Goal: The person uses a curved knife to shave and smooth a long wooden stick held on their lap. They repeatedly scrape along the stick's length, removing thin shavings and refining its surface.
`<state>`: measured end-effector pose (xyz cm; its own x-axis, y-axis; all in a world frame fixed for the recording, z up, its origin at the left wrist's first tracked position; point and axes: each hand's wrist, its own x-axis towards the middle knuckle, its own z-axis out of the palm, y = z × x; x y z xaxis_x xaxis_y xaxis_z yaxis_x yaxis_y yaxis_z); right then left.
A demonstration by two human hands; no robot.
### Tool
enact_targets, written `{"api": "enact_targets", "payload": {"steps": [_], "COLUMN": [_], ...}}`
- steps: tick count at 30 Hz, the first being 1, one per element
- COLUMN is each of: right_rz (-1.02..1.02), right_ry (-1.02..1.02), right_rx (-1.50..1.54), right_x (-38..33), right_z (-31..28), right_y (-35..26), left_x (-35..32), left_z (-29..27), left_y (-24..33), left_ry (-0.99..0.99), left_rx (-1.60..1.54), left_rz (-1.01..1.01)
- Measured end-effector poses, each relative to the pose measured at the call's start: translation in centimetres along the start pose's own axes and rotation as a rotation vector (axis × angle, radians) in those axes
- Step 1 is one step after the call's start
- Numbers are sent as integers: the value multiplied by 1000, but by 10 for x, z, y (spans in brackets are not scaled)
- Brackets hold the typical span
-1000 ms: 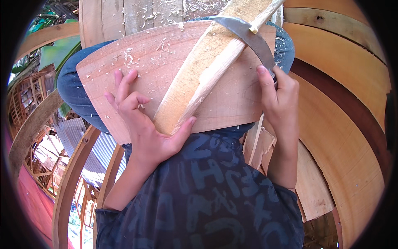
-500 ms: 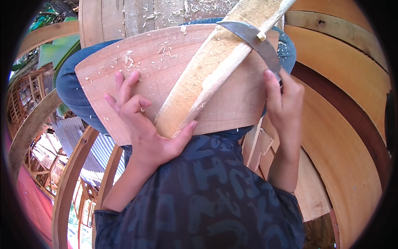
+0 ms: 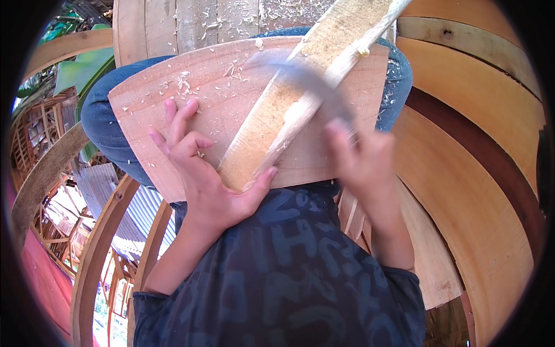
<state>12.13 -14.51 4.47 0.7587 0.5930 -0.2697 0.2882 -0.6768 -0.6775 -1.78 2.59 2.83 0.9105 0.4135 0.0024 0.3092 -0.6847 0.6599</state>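
Observation:
A long pale strip of wood (image 3: 260,130) slants across a broad, curved-edged wooden board (image 3: 136,115) on my lap. My left hand (image 3: 205,185) holds the strip's near end in the fork between thumb and forefinger, its other fingers lifted and spread. My right hand (image 3: 367,170) is closed round the handle of a sickle (image 3: 326,92), mostly hidden by the fingers. The sickle's curved blade, smeared by motion, crosses the middle of the strip. A raised curl of wood (image 3: 363,52) clings to the strip's right edge, above the blade.
Shavings lie scattered over the board and the planks (image 3: 196,20) beyond my knees. Curved wooden panels (image 3: 462,168) stand along my right side. To the left are wooden posts (image 3: 104,248), corrugated metal sheets (image 3: 110,191) and a large green leaf (image 3: 81,75).
My right hand has drawn the sickle down and to the left, nearer to me along the strip. The left hand keeps its place; the board and strip have hardly shifted.

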Motion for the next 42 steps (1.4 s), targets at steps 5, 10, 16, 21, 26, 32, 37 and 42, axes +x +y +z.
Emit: {"api": "enact_targets", "payload": {"steps": [5, 10, 16, 21, 26, 32, 37, 42], "right_rz": [4, 292, 188, 72, 170, 278, 470, 280], "right_ry": [16, 50, 103, 110, 165, 38, -418, -14], "right_rx": [-14, 17, 23, -65, -44, 198, 978, 496], "right_x": [-2, 28, 21, 9, 19, 19, 11, 5], "right_z": [-3, -29, -23, -16, -23, -32, -55, -22], "right_y": [-1, 14, 20, 15, 14, 19, 29, 31], "left_x": [2, 0, -3, -2, 1, 2, 3, 5], "left_z": [1, 3, 3, 6, 3, 4, 3, 1], "left_y": [-1, -1, 0, -1, 2, 0, 0, 5], "left_ry": [8, 33, 22, 22, 9, 17, 8, -13], "left_rx": [-4, 0, -15, -22, -23, -31, -24, -10], "left_rz": [18, -9, -1, 17, -10, 7, 8, 10]}}
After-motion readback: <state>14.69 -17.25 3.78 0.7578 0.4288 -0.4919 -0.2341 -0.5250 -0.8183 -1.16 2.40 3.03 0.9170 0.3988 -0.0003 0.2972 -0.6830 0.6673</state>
